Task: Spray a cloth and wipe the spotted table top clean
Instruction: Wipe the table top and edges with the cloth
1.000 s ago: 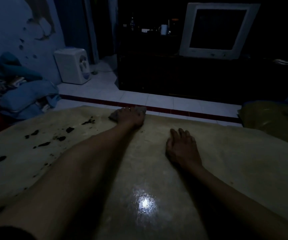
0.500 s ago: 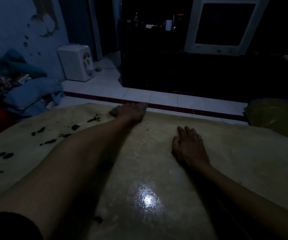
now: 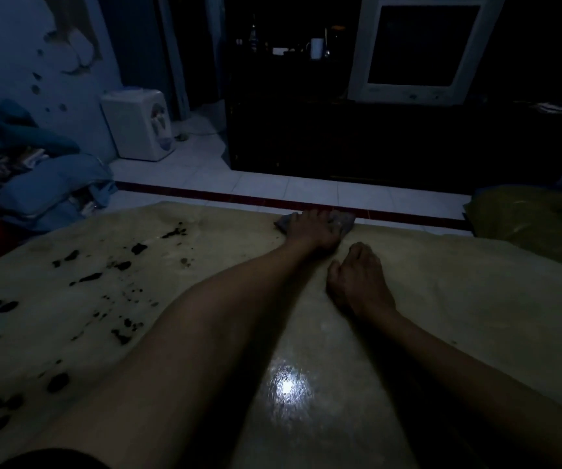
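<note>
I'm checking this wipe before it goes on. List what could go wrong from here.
1. The left hand presses the cloth at the table top's far edge; a push further could drop it to the floor.
2. The dark spots lie beside the left forearm, which may smear them.
3. The room is dim, so faint spots may be missed.

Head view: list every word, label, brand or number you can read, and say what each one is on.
No text can be read here.
Monitor: small marks on its lower bezel, too blurred and dim to read.
Water dispenser: a front panel shows, with no legible label.
Table top and cloth: no writing visible.
</note>
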